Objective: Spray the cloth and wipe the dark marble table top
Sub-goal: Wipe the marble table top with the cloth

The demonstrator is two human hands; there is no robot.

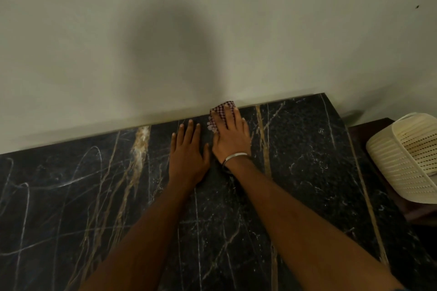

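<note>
Right now both hands lie flat on the dark marble tabletop (307, 160), close to its far edge where it meets the pale wall (212, 30). The right hand (230, 136), a metal bangle (235, 156) on its wrist, presses a red-and-white checked cloth (221, 111) against the stone with straight, spread fingers, the cloth touching the wall. Just beside it, the left hand (188, 151) rests palm-down, fingers extended, holding nothing. A cream perforated plastic basket (402, 160) sits off the right end.
</note>
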